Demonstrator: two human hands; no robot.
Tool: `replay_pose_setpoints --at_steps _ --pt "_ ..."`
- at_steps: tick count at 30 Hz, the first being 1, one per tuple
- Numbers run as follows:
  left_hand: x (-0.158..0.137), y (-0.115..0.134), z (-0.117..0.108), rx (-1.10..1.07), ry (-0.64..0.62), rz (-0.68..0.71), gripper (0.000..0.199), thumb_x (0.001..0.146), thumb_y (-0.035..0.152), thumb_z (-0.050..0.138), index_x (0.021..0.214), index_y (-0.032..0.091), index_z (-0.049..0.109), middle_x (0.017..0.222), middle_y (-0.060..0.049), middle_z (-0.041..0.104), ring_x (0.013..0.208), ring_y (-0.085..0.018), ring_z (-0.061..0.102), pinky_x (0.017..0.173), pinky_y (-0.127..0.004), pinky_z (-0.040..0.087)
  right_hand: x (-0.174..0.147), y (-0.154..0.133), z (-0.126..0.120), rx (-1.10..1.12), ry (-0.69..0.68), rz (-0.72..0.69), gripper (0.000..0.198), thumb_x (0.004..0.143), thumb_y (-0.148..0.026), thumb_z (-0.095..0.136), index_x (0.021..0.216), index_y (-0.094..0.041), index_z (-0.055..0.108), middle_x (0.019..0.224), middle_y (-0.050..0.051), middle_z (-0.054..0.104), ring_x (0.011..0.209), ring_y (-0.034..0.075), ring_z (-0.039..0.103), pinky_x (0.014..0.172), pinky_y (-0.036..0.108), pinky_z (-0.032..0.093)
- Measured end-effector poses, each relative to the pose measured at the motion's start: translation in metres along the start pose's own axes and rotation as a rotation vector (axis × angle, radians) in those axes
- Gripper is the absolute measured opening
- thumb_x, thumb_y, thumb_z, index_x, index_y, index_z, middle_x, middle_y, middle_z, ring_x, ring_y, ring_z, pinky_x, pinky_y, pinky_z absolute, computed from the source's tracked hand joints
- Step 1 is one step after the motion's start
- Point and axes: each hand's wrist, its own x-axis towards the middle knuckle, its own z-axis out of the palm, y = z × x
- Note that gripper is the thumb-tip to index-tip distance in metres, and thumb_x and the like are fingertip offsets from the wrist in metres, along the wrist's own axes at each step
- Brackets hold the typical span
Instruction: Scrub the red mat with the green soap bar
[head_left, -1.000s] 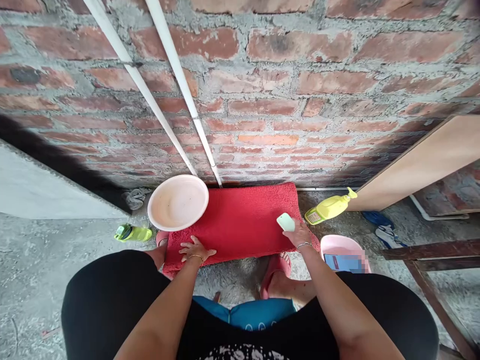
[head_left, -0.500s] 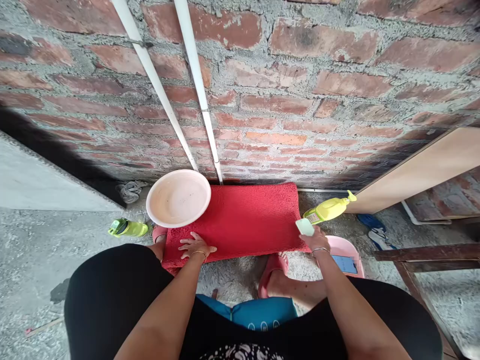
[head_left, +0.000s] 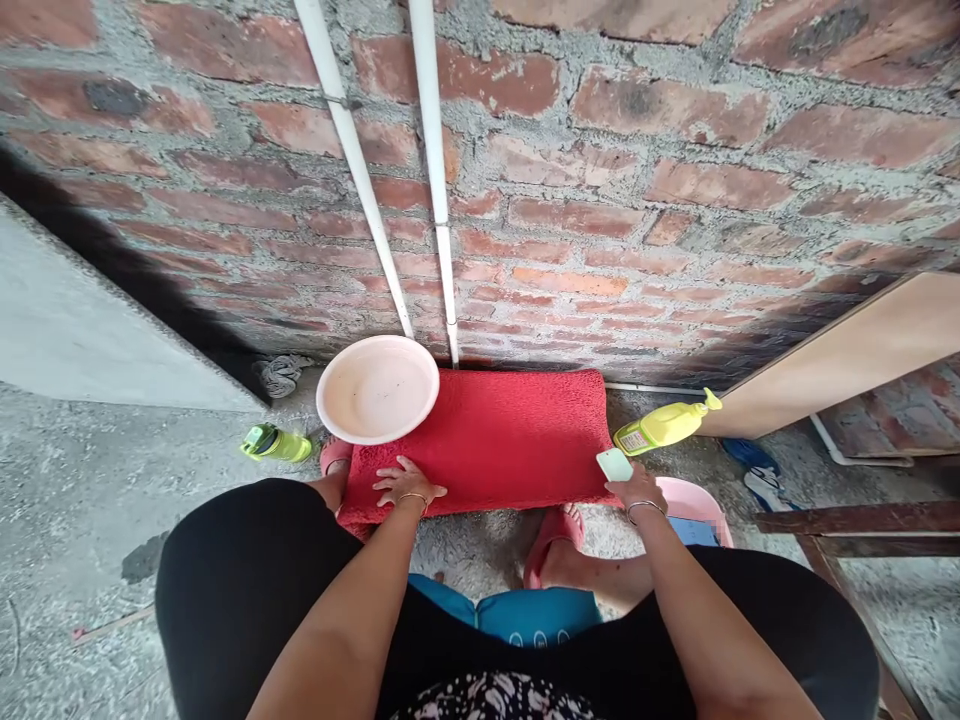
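A red textured mat (head_left: pixel 510 435) lies spread over a low support against the wall. My left hand (head_left: pixel 407 485) rests on its front left part, palm down with fingers spread. At the right front corner of the mat, my right hand (head_left: pixel 636 486) grips a flat pale green block with rounded corners (head_left: pixel 615 464); whether it has bristles underneath is hidden. Just beyond that hand a yellow pump bottle (head_left: pixel 666 428) leans at a slant. A pale pink basin (head_left: pixel 379 390) sits on the mat's back left part, with a little something dark at its bottom.
A pink tub (head_left: pixel 686 492) with a phone (head_left: pixel 696 531) stands by my right forearm. A green bottle (head_left: pixel 276 443) is on the concrete floor at left. White pipes (head_left: pixel 439 200) run down the brick wall (head_left: pixel 577 216). A wooden frame (head_left: pixel 855 517) stands at right.
The view has shifted, so everything sits slightly further right. Both hands keep almost the same places on the mat, and the right one still holds the pale green block.
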Motion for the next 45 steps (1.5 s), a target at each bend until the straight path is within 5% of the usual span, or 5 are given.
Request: replay_pose_setpoints --at_steps 7,17,28,39,45 --pt "-0.009 -0.009 -0.005 0.055 -0.007 0.057 0.13 0.054 0.069 0.073 0.155 0.016 0.01 0.157 -0.033 0.012 0.139 -0.054 0.022 0.09 -0.062 0.045 -0.059 -0.073 0.039 -0.071 -0.069 -0.418 0.072 0.072 -0.039 0.067 0.139 -0.023 0.042 0.127 0.011 0.053 0.116 0.025 0.055 0.094 0.034 0.044" --pt "-0.016 -0.03 -0.013 0.101 0.005 0.168 0.12 0.059 0.06 0.076 0.155 0.023 0.014 0.156 -0.029 0.021 0.135 -0.048 0.034 0.087 -0.051 0.047 -0.038 -0.064 0.014 -0.069 -0.034 -0.258 0.068 0.075 -0.047 0.063 0.134 -0.018 0.045 0.122 0.015 0.058 0.109 0.027 0.061 0.084 0.035 0.048" --pt "-0.02 -0.05 -0.024 -0.009 0.02 0.191 0.109 0.066 0.057 0.073 0.154 0.033 0.014 0.159 -0.018 0.023 0.14 -0.039 0.03 0.101 -0.055 0.038 -0.152 -0.205 0.092 -0.214 -0.145 -0.735 0.073 0.073 -0.043 0.069 0.138 -0.025 0.042 0.126 0.009 0.053 0.114 0.023 0.054 0.091 0.032 0.042" --pt "0.001 -0.037 -0.017 -0.035 -0.079 0.113 0.124 0.06 0.061 0.076 0.155 0.03 0.003 0.162 -0.021 -0.002 0.145 -0.049 0.005 0.096 -0.071 0.038 -0.114 -0.173 0.064 -0.198 -0.169 -0.52 0.073 0.075 -0.045 0.066 0.14 -0.024 0.041 0.128 0.01 0.052 0.114 0.024 0.054 0.089 0.031 0.042" --pt "0.001 -0.035 -0.019 0.014 -0.054 0.138 0.125 0.059 0.062 0.077 0.156 0.027 0.005 0.161 -0.025 0.005 0.143 -0.052 0.009 0.091 -0.071 0.041 -0.127 -0.232 0.067 -0.181 -0.127 -0.711 0.071 0.075 -0.046 0.067 0.139 -0.026 0.041 0.128 0.008 0.051 0.116 0.023 0.052 0.093 0.031 0.04"
